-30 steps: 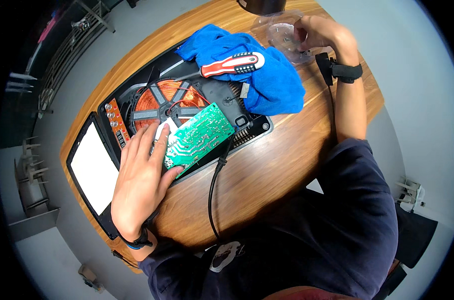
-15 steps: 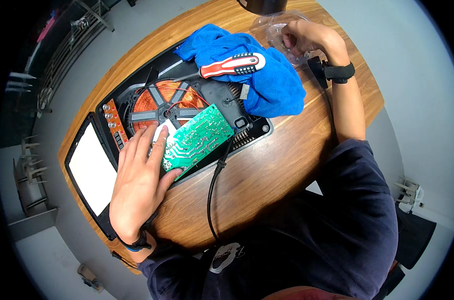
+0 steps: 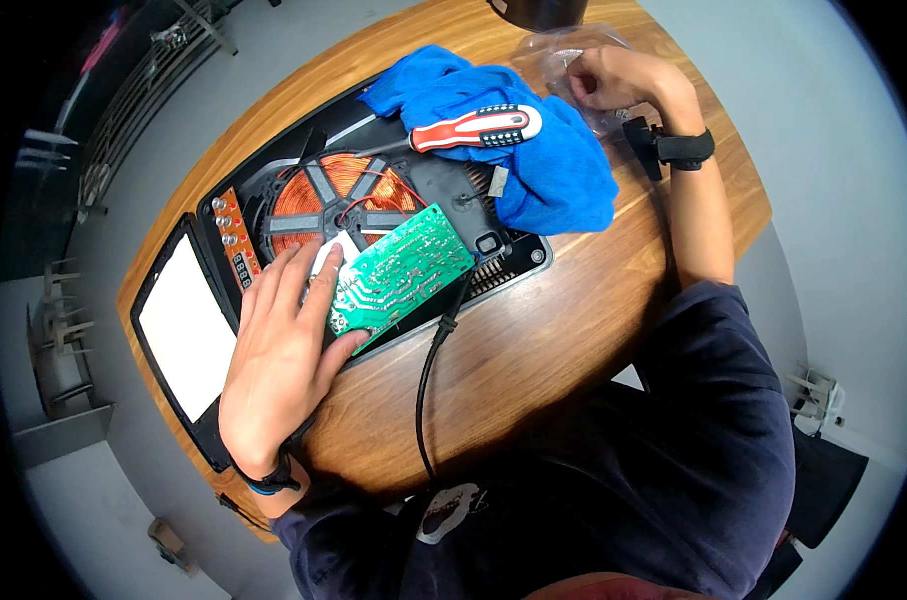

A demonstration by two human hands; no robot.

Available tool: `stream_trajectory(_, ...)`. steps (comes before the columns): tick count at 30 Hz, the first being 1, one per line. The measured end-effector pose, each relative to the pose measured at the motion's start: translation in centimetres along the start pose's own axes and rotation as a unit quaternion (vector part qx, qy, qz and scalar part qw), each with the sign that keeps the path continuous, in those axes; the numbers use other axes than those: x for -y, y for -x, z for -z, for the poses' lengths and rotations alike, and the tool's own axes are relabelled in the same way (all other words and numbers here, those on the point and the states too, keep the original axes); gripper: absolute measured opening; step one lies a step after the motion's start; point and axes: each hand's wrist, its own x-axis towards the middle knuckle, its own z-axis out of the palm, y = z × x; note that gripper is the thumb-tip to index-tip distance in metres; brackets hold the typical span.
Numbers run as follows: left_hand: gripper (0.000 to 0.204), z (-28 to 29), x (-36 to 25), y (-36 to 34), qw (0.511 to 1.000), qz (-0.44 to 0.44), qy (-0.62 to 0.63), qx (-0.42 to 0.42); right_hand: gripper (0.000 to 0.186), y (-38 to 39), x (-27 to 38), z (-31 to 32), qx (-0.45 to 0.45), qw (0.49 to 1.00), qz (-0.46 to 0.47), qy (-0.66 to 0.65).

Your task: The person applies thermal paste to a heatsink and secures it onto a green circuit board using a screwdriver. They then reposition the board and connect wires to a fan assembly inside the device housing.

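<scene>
My left hand (image 3: pixel 281 345) is at the left end of a green circuit board (image 3: pixel 403 275), gripping it between thumb and fingers. The board lies solder side up, over the front of an opened induction cooker base (image 3: pixel 535 262). A small white piece (image 3: pixel 345 248) shows beside the index finger, its kind unclear. Behind the board sits a copper coil (image 3: pixel 303 205) with red wires. At the far right, my right hand (image 3: pixel 613 80) is curled over a clear plastic container (image 3: pixel 545 62); whatever its fingers pinch is hidden.
A red-and-white-handled screwdriver (image 3: pixel 478 128) lies across a blue cloth (image 3: pixel 563 185) on the cooker's far right. An orange display board (image 3: pixel 235 240) and a black-framed white panel (image 3: pixel 188 325) are at left. A black power cord (image 3: pixel 425 385) crosses the wooden table (image 3: pixel 513 360). A black round object (image 3: pixel 538 10) stands behind.
The fingers of my right hand have drawn in slightly over the plastic container. My left hand stays on the circuit board; the whole view has shifted a little.
</scene>
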Motion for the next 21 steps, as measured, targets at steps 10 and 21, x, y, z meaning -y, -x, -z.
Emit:
stream_trajectory(10,0.073,-0.1,0.2,0.2,0.999,-0.021,0.015,-0.042,0.016,0.3,-3.3,0.2,-0.122,0.981,0.098,-0.118)
stream_trajectory(21,0.084,-0.2,1.8,0.1,0.997,-0.025,0.053,-0.053,0.011,1.5,-1.8,3.4,-0.138,0.968,0.126,-0.169)
